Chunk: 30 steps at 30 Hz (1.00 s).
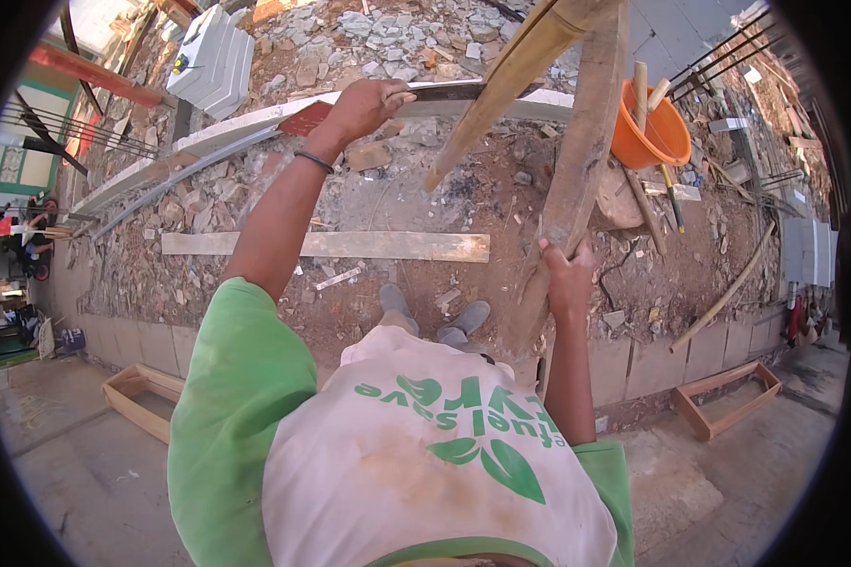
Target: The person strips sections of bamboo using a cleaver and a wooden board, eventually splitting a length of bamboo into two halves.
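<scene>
My left hand (367, 109) is stretched forward, fingers closed around the near end of a long, dark, flat blade-like tool (449, 92). Its exact kind I cannot make out, and part of it passes behind a bamboo pole (501, 94) that slants down from the top edge. On the right, my right hand (569, 271) grips the edge of a long weathered wooden plank (581, 161), which runs from the top of the view down beside my body. A red flat piece (305, 119) lies just left of my left wrist.
An orange bucket (667, 142) with wooden handles in it stands right of the plank. Another board (326, 246) lies on rubble ground before my feet. White blocks (216, 61) are stacked far left. Wooden frames (726, 402) lie on the paving behind, at both sides.
</scene>
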Motion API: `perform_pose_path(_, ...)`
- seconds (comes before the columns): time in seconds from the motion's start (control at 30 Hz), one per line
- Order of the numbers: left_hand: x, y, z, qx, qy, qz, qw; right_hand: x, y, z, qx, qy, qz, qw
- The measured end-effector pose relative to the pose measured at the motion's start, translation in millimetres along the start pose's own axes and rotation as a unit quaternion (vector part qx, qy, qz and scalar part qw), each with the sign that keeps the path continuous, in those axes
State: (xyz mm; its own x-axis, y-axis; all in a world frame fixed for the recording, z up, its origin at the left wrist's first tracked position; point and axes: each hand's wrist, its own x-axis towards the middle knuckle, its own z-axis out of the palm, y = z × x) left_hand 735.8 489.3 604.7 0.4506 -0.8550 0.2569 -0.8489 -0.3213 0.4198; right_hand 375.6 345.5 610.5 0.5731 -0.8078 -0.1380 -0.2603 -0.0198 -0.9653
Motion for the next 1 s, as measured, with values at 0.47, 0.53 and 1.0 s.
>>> perform_pose_path(0.47, -5.1, 11.7, 134.6, -0.029, -0.094, -0.062, 0.993, 25.7, 56.0, -1.2, 0.003, -0.028, 0.079, 0.996)
perform_pose_path(0.53, 0.8, 35.7, 127.8, 0.007, -0.126, -0.071, 0.989, 41.8, 52.7, -9.8, 0.021, -0.002, 0.048, 0.999)
perform_pose_path(1.0, -76.0, 106.5, 177.9, 0.122, -0.025, 0.041, 0.991, 48.0, 62.5, -90.4, -0.020, 0.087, 0.008, 0.996)
